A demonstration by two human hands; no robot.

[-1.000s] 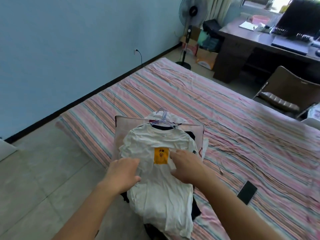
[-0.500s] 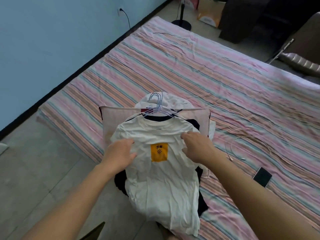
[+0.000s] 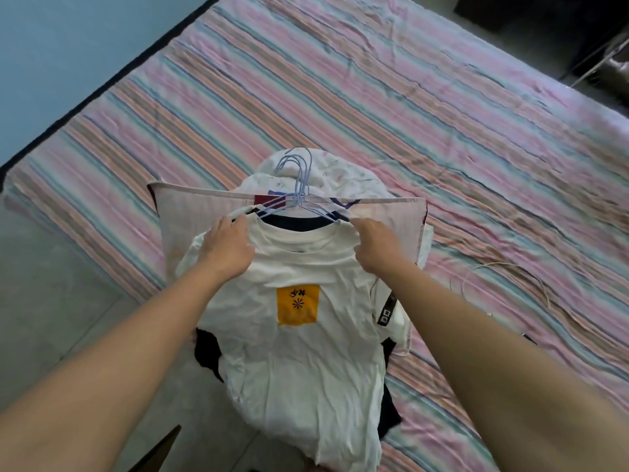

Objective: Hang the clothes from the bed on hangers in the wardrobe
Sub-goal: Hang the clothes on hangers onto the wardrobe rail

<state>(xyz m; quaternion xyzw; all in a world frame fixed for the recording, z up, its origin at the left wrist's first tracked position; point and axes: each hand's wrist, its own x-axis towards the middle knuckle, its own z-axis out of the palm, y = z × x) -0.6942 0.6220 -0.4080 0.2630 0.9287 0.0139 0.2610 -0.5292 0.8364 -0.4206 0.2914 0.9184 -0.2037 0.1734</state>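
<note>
Clothes lie stacked at the near corner of the bed point(image 3: 374, 107), topmost a crumpled white T-shirt point(image 3: 299, 362) of thin, creased fabric with a ribbed round collar and a rectangular orange chest patch point(image 3: 298, 304) printed with dark characters and a white radial mark. Beneath it a dark navy garment point(image 3: 292, 222) shows at the neckline and along both lower edges. A bundle of thin pale-blue wire hangers point(image 3: 299, 185) projects from the collars, hooks curved and overlapping, shoulders sloping outward under the cloth. The stack rests on a pale pink rectangular pillow point(image 3: 190, 226) with piped edges; behind it sits a rounded white patterned cloth point(image 3: 333, 168).

The left hand point(image 3: 228, 247) rests on the shirt's left shoulder, fingers curled around the fabric and the hanger's white-tipped end. The right hand point(image 3: 377, 247) grips the right shoulder seam, fingers closed around the cloth at the hanger arm. A second white piece with a black label strip point(image 3: 388, 310) lies just beside the shirt's right side.

The bed sheet is striped diagonally in pink, orange, teal and grey, with fine wrinkles. A thin white cable point(image 3: 493, 267) loops on the sheet to the right. Grey floor tiles point(image 3: 61, 284) and a blue wall point(image 3: 68, 46) with dark skirting border the bed on the left.
</note>
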